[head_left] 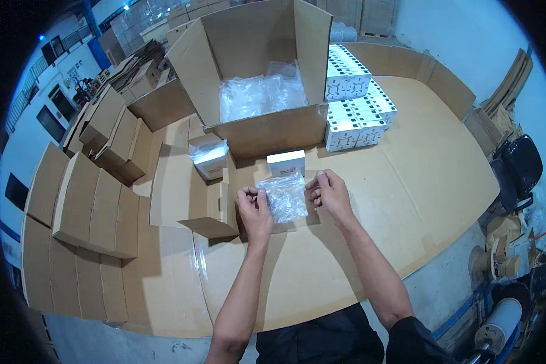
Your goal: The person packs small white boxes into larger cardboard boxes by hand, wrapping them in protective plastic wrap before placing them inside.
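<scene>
A clear, crinkled plastic bag (285, 199) is stretched between my two hands above the cardboard-covered table. My left hand (256, 212) pinches its left edge between thumb and fingers. At the bag's upper right corner, my right hand (330, 193) is closed with its fingertips on the edge. Just behind the bag stands a small white box (286, 162). To the left is an open brown carton (209, 225), with a plastic-wrapped white box (211, 164) inside its far end.
Behind my hands a large open carton (273, 134) holds loose clear plastic bags (264, 94). Stacked white patterned boxes (355, 124) stand to its right. Several brown cartons (82, 209) line the left side. A black chair (515, 173) is beyond the table's right edge.
</scene>
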`<move>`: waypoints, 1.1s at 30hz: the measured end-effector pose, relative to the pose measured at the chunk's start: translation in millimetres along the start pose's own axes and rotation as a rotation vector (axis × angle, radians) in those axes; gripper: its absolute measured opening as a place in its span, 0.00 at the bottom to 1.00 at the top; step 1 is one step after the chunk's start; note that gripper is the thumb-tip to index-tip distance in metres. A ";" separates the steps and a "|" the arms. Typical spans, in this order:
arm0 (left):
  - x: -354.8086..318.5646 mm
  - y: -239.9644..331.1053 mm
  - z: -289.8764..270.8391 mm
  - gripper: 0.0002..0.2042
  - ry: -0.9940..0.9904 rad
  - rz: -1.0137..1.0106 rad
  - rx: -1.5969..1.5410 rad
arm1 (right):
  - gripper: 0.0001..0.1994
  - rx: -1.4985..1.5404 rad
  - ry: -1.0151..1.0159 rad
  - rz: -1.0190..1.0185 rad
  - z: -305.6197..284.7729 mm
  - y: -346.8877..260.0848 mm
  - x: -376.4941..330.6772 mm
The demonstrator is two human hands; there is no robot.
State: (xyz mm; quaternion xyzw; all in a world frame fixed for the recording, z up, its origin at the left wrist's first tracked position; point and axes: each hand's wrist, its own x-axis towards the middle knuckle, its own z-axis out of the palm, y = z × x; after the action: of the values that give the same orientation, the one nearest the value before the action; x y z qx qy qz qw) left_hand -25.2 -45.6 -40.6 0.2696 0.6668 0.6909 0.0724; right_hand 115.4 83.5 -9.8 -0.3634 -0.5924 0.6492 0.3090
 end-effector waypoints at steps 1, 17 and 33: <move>-1.5 5.5 1.6 0.06 -0.006 0.000 -0.002 | 0.13 0.027 0.027 0.032 1.1 -2.5 -3.1; -3.7 16.2 10.3 0.15 -0.089 -0.124 0.013 | 0.08 -0.393 -0.064 -0.357 3.1 7.8 -16.8; -20.0 28.6 13.0 0.13 -0.147 -0.026 0.168 | 0.12 -0.106 0.210 -0.181 21.1 5.0 -21.1</move>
State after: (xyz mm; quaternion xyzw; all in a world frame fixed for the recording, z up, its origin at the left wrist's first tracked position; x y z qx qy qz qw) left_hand 5.2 -46.2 -19.1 0.3160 0.7188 0.6100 0.1073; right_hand 109.4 53.9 -11.9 -0.3903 -0.6207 0.5448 0.4069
